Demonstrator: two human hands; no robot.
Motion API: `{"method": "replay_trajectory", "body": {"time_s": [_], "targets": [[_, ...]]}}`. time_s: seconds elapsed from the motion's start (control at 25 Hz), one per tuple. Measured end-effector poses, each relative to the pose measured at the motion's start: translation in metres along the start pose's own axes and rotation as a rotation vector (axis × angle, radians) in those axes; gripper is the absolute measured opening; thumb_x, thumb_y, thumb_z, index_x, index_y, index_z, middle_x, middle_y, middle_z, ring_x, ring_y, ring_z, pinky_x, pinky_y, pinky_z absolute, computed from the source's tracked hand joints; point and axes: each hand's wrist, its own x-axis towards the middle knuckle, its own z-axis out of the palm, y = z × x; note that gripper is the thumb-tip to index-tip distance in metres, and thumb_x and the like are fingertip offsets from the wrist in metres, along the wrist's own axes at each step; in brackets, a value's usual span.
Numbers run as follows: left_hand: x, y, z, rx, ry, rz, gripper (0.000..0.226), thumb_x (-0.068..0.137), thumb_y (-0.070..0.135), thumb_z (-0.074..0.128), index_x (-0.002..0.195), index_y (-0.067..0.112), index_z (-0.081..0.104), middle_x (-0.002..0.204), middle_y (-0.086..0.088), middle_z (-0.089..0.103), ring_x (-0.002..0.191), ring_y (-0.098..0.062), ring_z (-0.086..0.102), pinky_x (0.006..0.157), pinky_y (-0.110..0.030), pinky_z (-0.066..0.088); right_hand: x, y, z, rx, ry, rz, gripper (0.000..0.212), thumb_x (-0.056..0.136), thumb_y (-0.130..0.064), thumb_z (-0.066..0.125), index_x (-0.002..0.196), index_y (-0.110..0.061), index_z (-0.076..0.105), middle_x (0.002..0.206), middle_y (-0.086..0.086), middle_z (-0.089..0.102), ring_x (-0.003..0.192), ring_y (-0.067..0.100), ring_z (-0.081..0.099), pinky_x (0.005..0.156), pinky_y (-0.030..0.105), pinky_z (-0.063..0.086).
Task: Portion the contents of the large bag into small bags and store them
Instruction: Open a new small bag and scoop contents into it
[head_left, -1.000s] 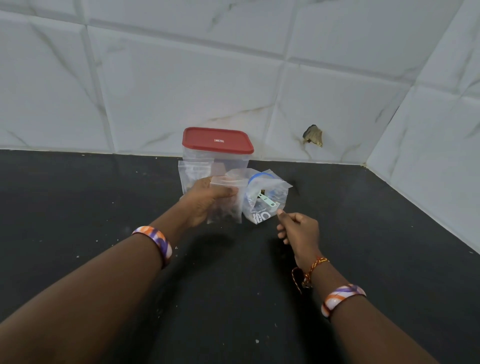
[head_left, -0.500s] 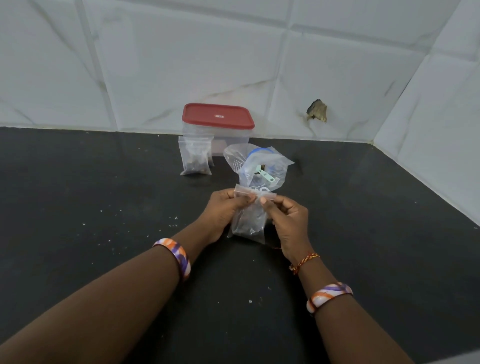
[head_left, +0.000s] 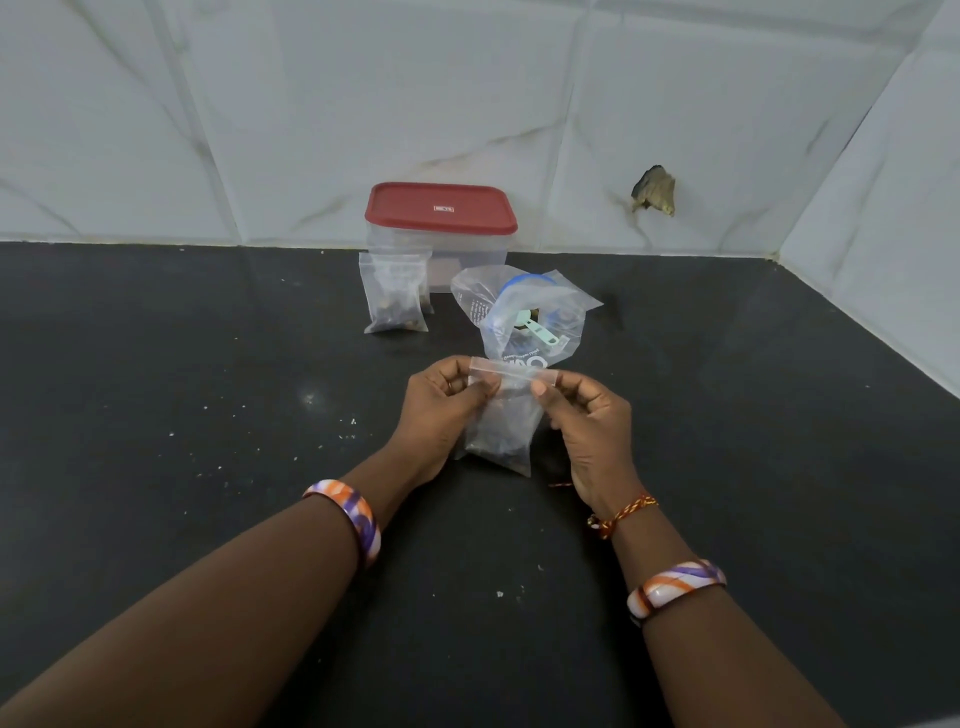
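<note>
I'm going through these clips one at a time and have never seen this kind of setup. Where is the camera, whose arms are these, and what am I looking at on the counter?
There is no machine here. The camera sits on a person's head and looks forward and down, so the two arms reaching in from below are that person's own.

The left hand and the right hand together hold a small clear bag by its top strip, each pinching one end. Something dark sits in its bottom.

On the black counter behind it stands the large bag, open, with a pale green scoop inside. To its left stands another small filled bag, leaning near a clear container with a red lid by the tiled wall.
</note>
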Motion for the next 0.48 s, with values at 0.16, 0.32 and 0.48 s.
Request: {"method": "replay_trajectory", "body": {"time_s": [0.16, 0.32, 0.48], "targets": [[0.0003, 0.0007, 0.0017, -0.001, -0.002, -0.020, 0.016, 0.085, -0.003, 0.058, 0.084, 0.011, 0.066, 0.076, -0.001, 0.071, 0.073, -0.013, 0.067, 0.072, -0.028, 0.056, -0.0003, 0.0013, -0.0005, -0.018, -0.007, -0.022, 0.013, 0.080, 0.001, 0.067, 0.092, -0.003, 0.069, 0.056, -0.013, 0.066, 0.051, -0.004, 0.056, 0.056, 0.007, 0.045], [-0.0005, 0.0019, 0.0030, -0.001, -0.012, -0.035, 0.018, 0.087, -0.003, 0.055, 0.080, 0.011, 0.065, 0.074, -0.001, 0.070, 0.072, -0.012, 0.066, 0.070, -0.027, 0.056, -0.0006, 0.0030, 0.0009, -0.057, -0.058, 0.011, 0.011, 0.083, -0.004, 0.065, 0.080, -0.013, 0.069, 0.078, 0.000, 0.067, 0.075, 0.007, 0.061, 0.072, 0.022, 0.054], [-0.0017, 0.0006, 0.0023, -0.007, -0.035, 0.002, 0.012, 0.088, 0.000, 0.057, 0.086, 0.008, 0.066, 0.075, -0.002, 0.071, 0.070, -0.011, 0.067, 0.069, -0.025, 0.057, -0.0017, 0.0006, 0.0012, -0.053, -0.047, 0.013, 0.013, 0.085, -0.005, 0.063, 0.077, -0.015, 0.068, 0.066, -0.007, 0.065, 0.061, -0.002, 0.057, 0.061, 0.012, 0.049]]}}
